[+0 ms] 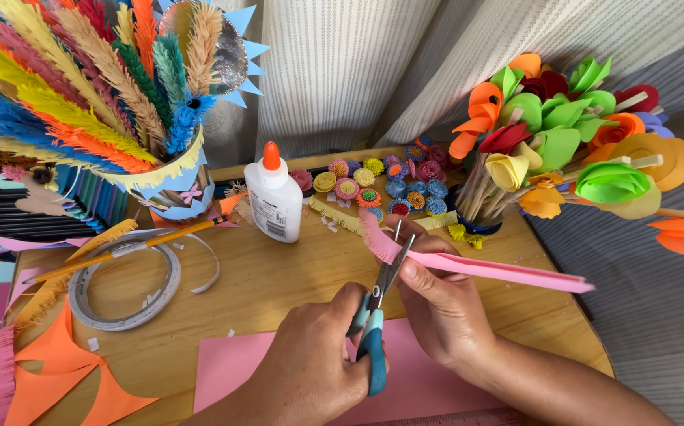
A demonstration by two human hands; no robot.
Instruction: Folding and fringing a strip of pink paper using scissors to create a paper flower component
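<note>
Your left hand (310,367) is gripping the teal-handled scissors (377,315), fingers clenched through the loops. Your right hand (437,304) is pinching the pink paper strip (484,267) above the wooden table (279,284), blades meeting its fringed end just beside the glue bottle (273,201).

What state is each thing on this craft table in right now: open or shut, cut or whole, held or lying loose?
Scissors: blades open, around the strip's edge, held by the left hand.
Pink paper strip: fringed at its left end, uncut to the right, held by the right hand.
Glue bottle: upright, orange cap on.
Tape roll: lying flat, one end loose.
Pencil: lying across the tape roll.
</note>
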